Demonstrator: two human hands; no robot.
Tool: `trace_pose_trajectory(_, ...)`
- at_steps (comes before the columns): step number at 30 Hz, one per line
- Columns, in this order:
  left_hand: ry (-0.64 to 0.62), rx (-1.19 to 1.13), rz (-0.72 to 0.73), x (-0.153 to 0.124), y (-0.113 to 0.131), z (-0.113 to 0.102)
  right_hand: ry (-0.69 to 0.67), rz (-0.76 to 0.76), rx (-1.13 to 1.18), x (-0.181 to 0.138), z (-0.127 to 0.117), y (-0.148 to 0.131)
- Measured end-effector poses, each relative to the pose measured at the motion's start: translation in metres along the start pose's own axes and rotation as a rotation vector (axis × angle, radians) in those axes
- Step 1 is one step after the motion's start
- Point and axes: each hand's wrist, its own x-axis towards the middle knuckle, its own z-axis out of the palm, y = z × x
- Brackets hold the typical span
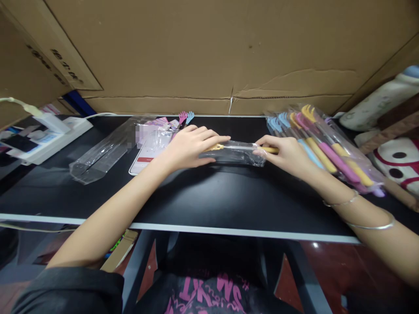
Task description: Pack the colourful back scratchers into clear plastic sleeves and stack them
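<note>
A yellow back scratcher [270,149] with a silver shaft lies in the middle, mostly inside a clear plastic bag [240,158]. My right hand [285,153] pinches its yellow handle at the bag's right end, thumb and fingers closed. Over the claw end rests my left hand [188,147], its fingers stretched out and the thumb apart below. Part of the claw end is hidden by that hand. On the right lie several bagged back scratchers [340,159] in blue, yellow, pink and purple. Behind my left hand, a pink claw [182,117] and a blue claw [190,116] stick out.
A phone [141,162] and a flat clear bag [98,159] lie left on the black table [225,198]. A power strip [52,139] is at far left. A bottle [379,100] and a red-and-white item [397,159] stand right. Cardboard [203,52] walls the back.
</note>
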Motion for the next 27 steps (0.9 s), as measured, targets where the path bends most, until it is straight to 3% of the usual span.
trace_pose_trajectory(6,-0.003,-0.001,-0.08,-0.002,-0.007,-0.007,-0.019,0.015,0.02,-0.002,-0.01,0.0)
trace_pose_trajectory(17,0.032,-0.059,0.027,0.0,0.001,0.007,-0.059,-0.094,0.067,-0.003,-0.003,-0.002)
trace_pose_trajectory(27,0.019,-0.087,-0.02,-0.002,-0.002,0.004,-0.274,-0.159,0.081,-0.001,-0.011,0.003)
